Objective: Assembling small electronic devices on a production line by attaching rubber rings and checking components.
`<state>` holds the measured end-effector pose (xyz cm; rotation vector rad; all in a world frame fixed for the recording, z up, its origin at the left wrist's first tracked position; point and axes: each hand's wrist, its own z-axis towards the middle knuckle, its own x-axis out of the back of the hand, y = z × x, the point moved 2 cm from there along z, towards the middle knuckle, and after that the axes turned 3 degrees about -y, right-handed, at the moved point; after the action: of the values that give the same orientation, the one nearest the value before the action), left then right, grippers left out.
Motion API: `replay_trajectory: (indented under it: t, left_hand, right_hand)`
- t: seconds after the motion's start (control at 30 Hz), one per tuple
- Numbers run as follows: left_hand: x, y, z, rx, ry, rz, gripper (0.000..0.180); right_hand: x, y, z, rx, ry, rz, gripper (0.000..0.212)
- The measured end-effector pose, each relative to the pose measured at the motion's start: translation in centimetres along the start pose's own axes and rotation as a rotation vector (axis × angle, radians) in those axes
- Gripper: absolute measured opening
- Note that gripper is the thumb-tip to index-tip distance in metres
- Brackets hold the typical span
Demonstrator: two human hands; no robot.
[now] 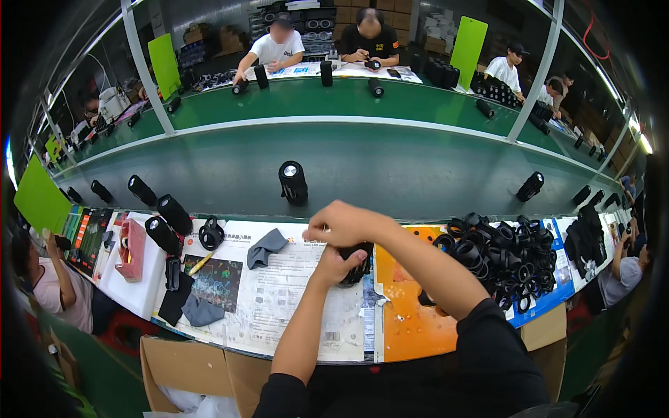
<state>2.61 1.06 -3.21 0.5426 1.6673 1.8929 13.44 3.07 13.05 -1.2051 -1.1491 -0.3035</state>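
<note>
My left hand (336, 267) is wrapped round a black cylindrical speaker (357, 267) that is partly hidden behind my fingers and right forearm. Just above it, my right hand (343, 223) reaches across to the left with its fingers curled; whatever they may hold is too small or hidden to make out. A grey cloth (267, 248) lies on the printed sheet to the left of my hands. Beyond them another black speaker (293, 182) stands upright on the green belt. To my right is a heap of black rings (498, 261).
At left are two black speakers (163, 235), a loose black ring part (210, 233), a yellow pen (201, 264), a second grey cloth (202, 311) and a red tape dispenser (131, 251). A cardboard box (185, 366) stands below the table edge. Across the belt, co-workers sit behind metal posts.
</note>
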Motion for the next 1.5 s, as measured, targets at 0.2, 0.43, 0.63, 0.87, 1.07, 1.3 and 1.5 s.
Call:
replay_trajectory:
  t: [0.2,0.43,0.63,0.87,1.07,1.3,1.5]
  left_hand:
    - [-1.0,1.0,0.3,-0.019,-0.013,0.017,0.083]
    - [-1.1,1.3,0.2,-0.012,-0.03,0.026,0.09]
    - [-0.9,1.6,0.3,-0.04,-0.022,-0.067,0.089]
    - [-1.6,3.2,1.3,-0.246,0.092,-0.564,0.074]
    - [0.1,5.2,3.1,-0.192,0.036,-0.146,0.069]
    - [6.3,6.2,8.3,-0.246,0.656,0.512,0.079]
    - [8.3,4.4,13.1,-0.093,0.522,0.561,0.095]
  right_hand:
    - [-0.6,1.4,-0.7,-0.071,0.031,0.204,0.047]
    - [-1.4,2.1,-1.2,-0.085,0.092,0.174,0.038]
    - [-0.5,2.4,-3.1,0.03,0.67,0.302,0.027]
    - [-9.8,10.7,-10.6,-0.279,0.62,0.778,0.045]
    - [-11.7,9.0,-10.6,-0.135,0.679,1.936,0.047]
    - [2.1,15.5,-9.9,-0.375,1.147,0.057,0.059]
    - [4.8,16.9,-7.9,-0.456,0.885,-0.251,0.071]
